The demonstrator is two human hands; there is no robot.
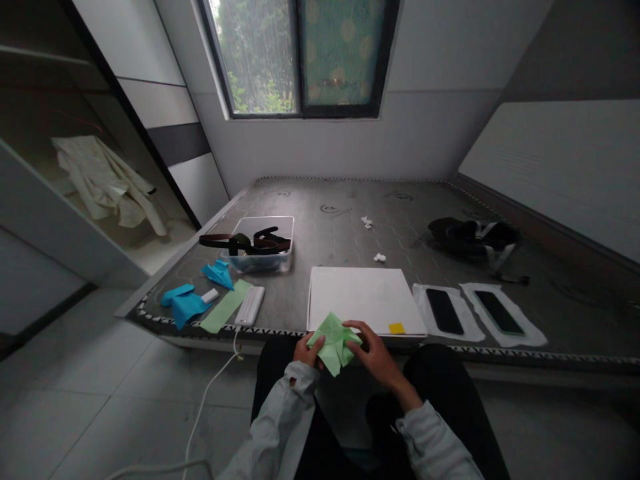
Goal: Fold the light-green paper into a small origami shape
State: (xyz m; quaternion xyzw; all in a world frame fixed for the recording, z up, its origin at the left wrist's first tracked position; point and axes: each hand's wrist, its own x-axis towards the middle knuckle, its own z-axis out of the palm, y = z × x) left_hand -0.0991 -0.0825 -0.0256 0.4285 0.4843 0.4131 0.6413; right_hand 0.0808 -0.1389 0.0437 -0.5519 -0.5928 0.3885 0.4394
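A light green folded paper [334, 341] is held up between my two hands, just in front of the mattress edge and above my lap. Its creased flaps make a pointed, layered shape. My left hand [307, 351] pinches its left side, thumb on top. On the right side, my right hand [374, 353] has its fingers and thumb closed on a flap. Behind the paper lies a flat white box [360, 297] with a small yellow paper square [397, 328] on its front right corner.
Left on the mattress [320, 240] are blue folded papers [187, 307], a green paper strip [227, 307], a white power strip [250, 307] and a clear bin [265, 265] with belts. Two phones [445, 311] lie right of the box. A dark cap-like item [473, 237] sits farther right.
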